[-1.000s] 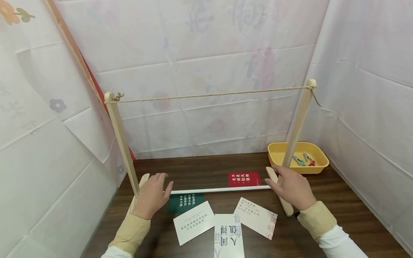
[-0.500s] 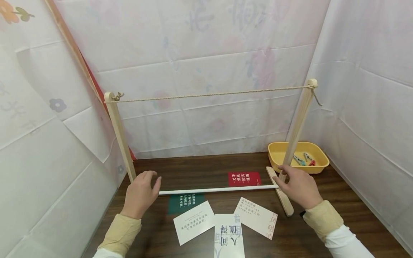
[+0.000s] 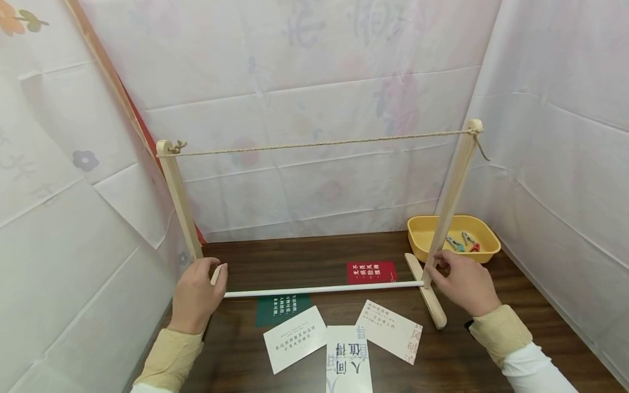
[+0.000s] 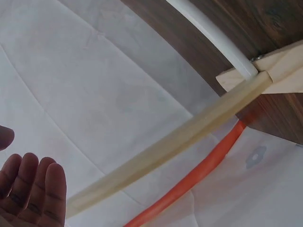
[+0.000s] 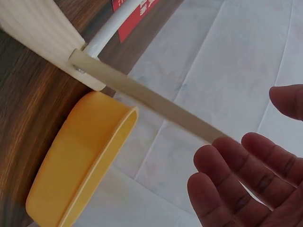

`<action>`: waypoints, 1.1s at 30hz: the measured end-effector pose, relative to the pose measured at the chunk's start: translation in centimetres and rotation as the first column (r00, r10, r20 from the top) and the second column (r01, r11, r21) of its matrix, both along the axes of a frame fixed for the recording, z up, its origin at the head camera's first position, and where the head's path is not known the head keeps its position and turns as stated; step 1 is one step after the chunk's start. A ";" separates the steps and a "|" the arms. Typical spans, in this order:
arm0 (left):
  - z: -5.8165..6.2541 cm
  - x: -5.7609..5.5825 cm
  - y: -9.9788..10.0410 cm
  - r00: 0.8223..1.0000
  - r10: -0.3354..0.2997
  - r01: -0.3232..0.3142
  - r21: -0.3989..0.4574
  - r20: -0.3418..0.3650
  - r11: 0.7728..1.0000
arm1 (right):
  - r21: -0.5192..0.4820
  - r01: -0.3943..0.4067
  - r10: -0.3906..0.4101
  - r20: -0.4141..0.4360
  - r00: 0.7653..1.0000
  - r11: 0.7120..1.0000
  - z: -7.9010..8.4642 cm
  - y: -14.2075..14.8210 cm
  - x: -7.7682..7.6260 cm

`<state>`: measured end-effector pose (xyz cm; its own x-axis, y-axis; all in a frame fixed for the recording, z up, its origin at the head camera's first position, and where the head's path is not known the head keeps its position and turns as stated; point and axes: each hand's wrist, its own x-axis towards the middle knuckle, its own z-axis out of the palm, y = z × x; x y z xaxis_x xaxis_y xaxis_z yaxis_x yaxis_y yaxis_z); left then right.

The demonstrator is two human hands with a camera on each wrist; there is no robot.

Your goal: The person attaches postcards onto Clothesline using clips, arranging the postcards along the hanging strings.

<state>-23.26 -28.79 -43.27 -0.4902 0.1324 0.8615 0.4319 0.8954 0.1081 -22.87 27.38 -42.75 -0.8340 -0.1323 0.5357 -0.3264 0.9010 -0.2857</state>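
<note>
A wooden rack stands on the dark table, with a left post [image 3: 179, 202], a right post [image 3: 453, 191], a twine line [image 3: 314, 144] tied across the tops and a white rod [image 3: 324, 289] low between them. My left hand [image 3: 196, 295] hovers by the foot of the left post, overlapping it in the head view; in the left wrist view its fingers [image 4: 35, 187] are loosely bent around nothing. Beside the lower right post is my right hand [image 3: 466, 281]. In the right wrist view its fingers [image 5: 255, 170] curve loosely, thumb apart, holding nothing.
A yellow basin [image 3: 415, 240] with several small clips [image 3: 467, 238] sits behind the right post. Below the rod lie a green card [image 3: 265, 316] and several white cards [image 3: 295, 338]; a red card [image 3: 371, 273] lies behind it. White cloth walls enclose the table.
My left hand has moved left from the rod's left end toward the left post. My right hand has drawn to the right, away from the rod's right end. Rack and cards stay put.
</note>
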 end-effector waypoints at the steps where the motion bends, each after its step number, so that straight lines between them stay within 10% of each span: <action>1: 0.1 0.0 -0.1 1.000 0.001 -0.001 0.001 -0.005 1.000 | 0.000 0.004 -0.004 -0.006 1.000 1.000 0.0 0.1 0.0; 17: 1.7 -0.3 -1.6 0.985 0.033 -0.009 0.137 -0.172 0.991 | 0.036 0.065 -0.065 -0.003 0.998 0.997 0.6 2.3 0.4; 33: 3.5 -0.4 -2.7 0.995 0.076 -0.065 0.168 -0.063 0.984 | 0.041 0.100 -0.100 -0.014 0.995 0.994 0.2 4.0 -0.4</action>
<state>-23.62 -31.46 -39.77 -0.4323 -0.0482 0.9004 0.3796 0.8961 0.2302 -23.25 31.37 -42.55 -0.8378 -0.0710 0.5413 -0.2373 0.9403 -0.2439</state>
